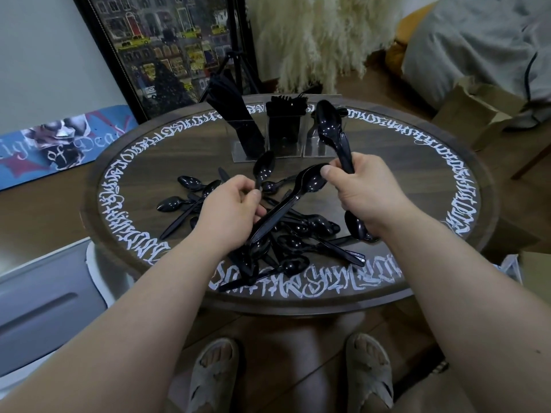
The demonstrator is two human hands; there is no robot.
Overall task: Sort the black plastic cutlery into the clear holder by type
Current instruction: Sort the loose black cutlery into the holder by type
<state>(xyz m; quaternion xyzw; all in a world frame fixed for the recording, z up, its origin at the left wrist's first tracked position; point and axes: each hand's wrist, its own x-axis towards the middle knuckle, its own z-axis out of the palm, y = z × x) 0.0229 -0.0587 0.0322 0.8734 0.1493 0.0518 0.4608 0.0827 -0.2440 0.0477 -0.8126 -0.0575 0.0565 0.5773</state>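
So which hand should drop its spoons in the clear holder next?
Probably the right hand. It grips a bunch of spoons upright, already close to the holder and its right-hand slot. The left hand is lower, over the pile, holding a couple of spoons.

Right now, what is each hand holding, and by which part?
The right hand grips a bunch of black spoons around their handles, bowls pointing up. The left hand pinches one spoon by its handle and touches a long spoon mid-handle.
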